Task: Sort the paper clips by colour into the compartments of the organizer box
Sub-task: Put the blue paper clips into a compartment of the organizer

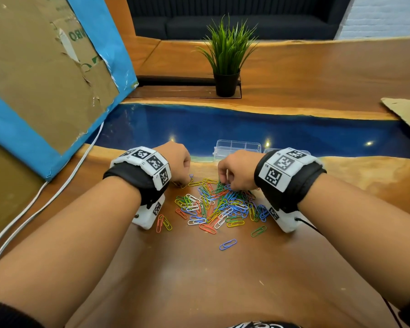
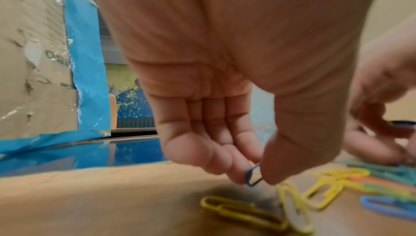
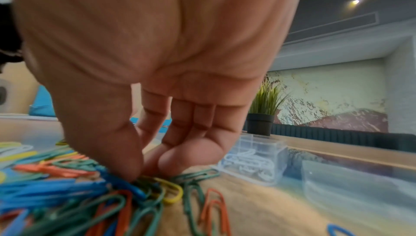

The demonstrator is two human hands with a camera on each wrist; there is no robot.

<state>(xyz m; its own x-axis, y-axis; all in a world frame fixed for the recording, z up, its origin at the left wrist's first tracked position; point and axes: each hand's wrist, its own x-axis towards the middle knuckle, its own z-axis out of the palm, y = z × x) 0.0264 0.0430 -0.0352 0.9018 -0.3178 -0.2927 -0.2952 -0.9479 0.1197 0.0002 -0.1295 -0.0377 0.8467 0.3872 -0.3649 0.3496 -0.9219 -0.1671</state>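
Observation:
A heap of coloured paper clips (image 1: pixel 218 204) lies on the wooden table between my wrists. My left hand (image 1: pixel 185 182) is at the heap's far left edge, and its thumb and fingers pinch a dark blue clip (image 2: pixel 253 175) just above some yellow clips (image 2: pixel 243 213). My right hand (image 1: pixel 225 184) reaches down into the far side of the heap. Its thumb and fingertips (image 3: pixel 133 174) close together on a blue clip (image 3: pixel 135 188) among green ones. The clear organizer box (image 1: pixel 237 147) stands just beyond the hands; one compartment (image 3: pixel 254 161) holds white clips.
A clear lid or tray (image 3: pixel 360 191) lies right of the box. Stray clips sit near me: blue (image 1: pixel 227 244), green (image 1: pixel 258 231), orange and yellow (image 1: pixel 163 223). A cardboard panel (image 1: pixel 45 79) leans at the left over white cables (image 1: pixel 33 209). A potted plant (image 1: pixel 226 84) stands behind.

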